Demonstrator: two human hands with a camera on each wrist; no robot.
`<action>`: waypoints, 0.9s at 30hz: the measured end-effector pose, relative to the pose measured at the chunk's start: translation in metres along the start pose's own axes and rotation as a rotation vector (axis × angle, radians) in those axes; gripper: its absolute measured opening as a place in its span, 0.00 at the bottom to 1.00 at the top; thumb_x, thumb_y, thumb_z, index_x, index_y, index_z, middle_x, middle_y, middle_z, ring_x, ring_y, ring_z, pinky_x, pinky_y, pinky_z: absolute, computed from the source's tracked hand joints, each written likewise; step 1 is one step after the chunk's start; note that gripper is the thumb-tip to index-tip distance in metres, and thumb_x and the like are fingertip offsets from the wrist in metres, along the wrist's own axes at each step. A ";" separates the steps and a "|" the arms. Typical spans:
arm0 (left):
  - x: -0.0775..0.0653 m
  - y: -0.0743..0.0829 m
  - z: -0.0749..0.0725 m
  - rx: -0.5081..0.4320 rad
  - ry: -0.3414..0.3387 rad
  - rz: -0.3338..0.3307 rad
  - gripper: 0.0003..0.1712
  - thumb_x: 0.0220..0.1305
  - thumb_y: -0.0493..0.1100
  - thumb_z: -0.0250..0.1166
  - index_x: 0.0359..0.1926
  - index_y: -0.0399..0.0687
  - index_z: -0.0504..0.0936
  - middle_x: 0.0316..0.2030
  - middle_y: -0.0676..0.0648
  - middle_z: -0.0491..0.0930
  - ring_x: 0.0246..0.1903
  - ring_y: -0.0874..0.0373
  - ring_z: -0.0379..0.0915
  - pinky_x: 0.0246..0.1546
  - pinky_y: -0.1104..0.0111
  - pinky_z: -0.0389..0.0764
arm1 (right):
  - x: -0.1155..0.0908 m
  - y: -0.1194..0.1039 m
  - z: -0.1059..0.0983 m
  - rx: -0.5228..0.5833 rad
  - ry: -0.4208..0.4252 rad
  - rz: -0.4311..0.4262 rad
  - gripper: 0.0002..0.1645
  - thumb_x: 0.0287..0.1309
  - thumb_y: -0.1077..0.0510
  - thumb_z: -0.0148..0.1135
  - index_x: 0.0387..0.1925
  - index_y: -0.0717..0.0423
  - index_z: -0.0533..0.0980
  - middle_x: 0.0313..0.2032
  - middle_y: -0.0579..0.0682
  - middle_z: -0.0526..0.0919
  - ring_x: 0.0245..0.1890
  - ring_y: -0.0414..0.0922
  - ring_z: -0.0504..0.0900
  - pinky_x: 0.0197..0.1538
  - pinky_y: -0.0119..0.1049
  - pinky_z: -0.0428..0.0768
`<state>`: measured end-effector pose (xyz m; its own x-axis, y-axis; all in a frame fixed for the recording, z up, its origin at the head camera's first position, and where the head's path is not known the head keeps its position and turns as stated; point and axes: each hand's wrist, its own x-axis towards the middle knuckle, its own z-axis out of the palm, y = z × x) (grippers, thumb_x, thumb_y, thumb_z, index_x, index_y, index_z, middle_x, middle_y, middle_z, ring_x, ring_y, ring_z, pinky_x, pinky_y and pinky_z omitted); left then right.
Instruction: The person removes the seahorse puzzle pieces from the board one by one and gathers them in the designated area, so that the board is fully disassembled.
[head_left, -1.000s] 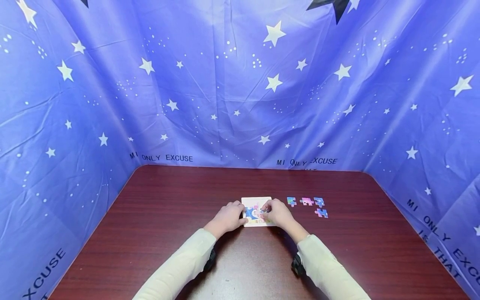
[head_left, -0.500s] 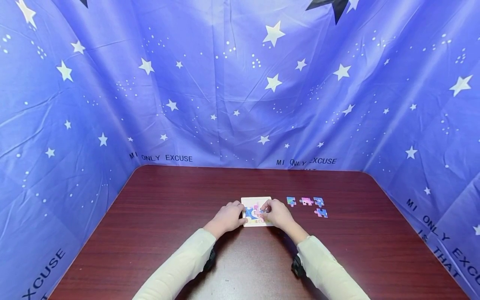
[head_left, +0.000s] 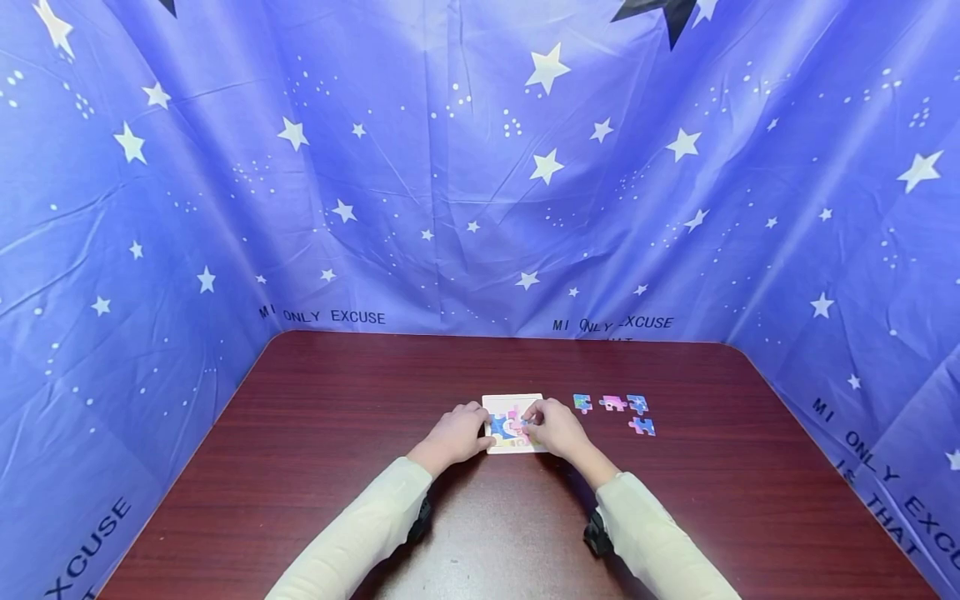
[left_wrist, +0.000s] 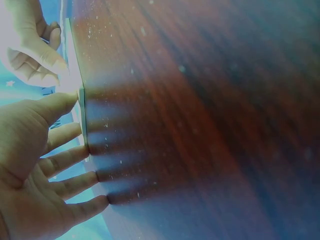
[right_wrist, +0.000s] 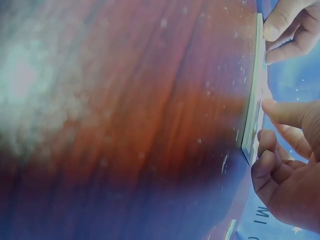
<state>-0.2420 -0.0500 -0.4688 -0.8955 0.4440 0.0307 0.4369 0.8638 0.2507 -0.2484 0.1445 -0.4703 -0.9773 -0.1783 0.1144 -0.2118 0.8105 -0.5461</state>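
Note:
A white-framed puzzle board [head_left: 512, 400] lies on the table, a blue and pink picture partly laid in it. My left hand [head_left: 457, 432] is at its left edge. In the left wrist view the fingers of that left hand [left_wrist: 45, 165] are straight and spread, thumb and fingertips touching the board edge and tabletop. Over the board's right part, my right hand [head_left: 558, 427] pinches a small puzzle piece [head_left: 526, 423] between thumb and forefinger, mostly hidden by the fingers. The right wrist view shows the other fingers of the right hand [right_wrist: 295, 165] curled beside the board.
Right of the board lie several loose jigsaw pieces: a blue-green one [head_left: 582, 403], a pink one [head_left: 613, 403], a blue one [head_left: 637, 404] and a pink-blue one [head_left: 642, 427]. A blue starry curtain [head_left: 480, 208] surrounds the dark red wooden table [head_left: 337, 392].
My right fingers shift very slightly over the board with the puzzle piece. The left hand and the loose pieces stay where they were.

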 end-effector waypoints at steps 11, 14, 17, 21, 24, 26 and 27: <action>-0.002 0.001 -0.002 -0.002 0.002 0.000 0.20 0.60 0.53 0.63 0.48 0.47 0.79 0.46 0.48 0.76 0.46 0.49 0.73 0.46 0.57 0.75 | 0.000 0.004 -0.002 0.015 0.009 -0.001 0.05 0.47 0.60 0.68 0.26 0.53 0.78 0.25 0.47 0.74 0.26 0.40 0.70 0.32 0.32 0.68; -0.002 0.001 -0.002 0.000 0.003 0.001 0.20 0.60 0.53 0.63 0.48 0.47 0.79 0.46 0.48 0.76 0.46 0.50 0.73 0.46 0.57 0.75 | -0.001 0.005 -0.004 0.018 0.012 -0.005 0.05 0.47 0.60 0.68 0.26 0.54 0.78 0.25 0.47 0.73 0.26 0.40 0.70 0.32 0.32 0.68; -0.002 0.002 -0.002 0.000 0.001 0.000 0.20 0.60 0.53 0.63 0.48 0.47 0.79 0.46 0.47 0.76 0.46 0.50 0.73 0.46 0.57 0.76 | -0.001 0.005 -0.005 0.014 0.013 -0.004 0.05 0.48 0.60 0.68 0.27 0.54 0.77 0.25 0.47 0.73 0.25 0.40 0.69 0.31 0.32 0.67; -0.002 0.002 -0.003 -0.001 -0.003 -0.002 0.20 0.60 0.53 0.63 0.48 0.47 0.79 0.47 0.47 0.76 0.47 0.50 0.73 0.46 0.57 0.76 | -0.001 0.006 -0.006 0.016 -0.002 0.015 0.05 0.49 0.60 0.67 0.28 0.54 0.78 0.26 0.47 0.72 0.25 0.40 0.69 0.31 0.32 0.67; -0.002 0.002 -0.003 -0.002 -0.004 -0.003 0.20 0.60 0.53 0.63 0.48 0.48 0.79 0.47 0.48 0.75 0.48 0.49 0.73 0.47 0.56 0.75 | -0.001 0.006 -0.007 0.013 -0.008 0.026 0.05 0.50 0.59 0.67 0.29 0.54 0.77 0.26 0.47 0.72 0.25 0.40 0.69 0.32 0.33 0.67; -0.002 0.002 -0.003 -0.005 -0.002 -0.003 0.20 0.60 0.53 0.63 0.48 0.48 0.79 0.47 0.48 0.75 0.48 0.49 0.73 0.47 0.56 0.75 | -0.001 0.007 -0.007 0.013 -0.006 0.028 0.06 0.50 0.59 0.67 0.29 0.54 0.77 0.26 0.48 0.72 0.25 0.41 0.69 0.32 0.33 0.67; -0.002 0.002 -0.003 -0.005 -0.002 -0.003 0.20 0.60 0.53 0.63 0.48 0.48 0.79 0.47 0.48 0.75 0.48 0.49 0.73 0.47 0.56 0.75 | -0.002 0.007 -0.008 0.010 -0.003 0.026 0.06 0.50 0.59 0.67 0.29 0.54 0.77 0.26 0.48 0.72 0.26 0.41 0.69 0.32 0.33 0.67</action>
<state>-0.2394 -0.0503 -0.4660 -0.8965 0.4421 0.0285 0.4341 0.8637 0.2560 -0.2484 0.1552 -0.4679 -0.9825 -0.1590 0.0974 -0.1862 0.8090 -0.5575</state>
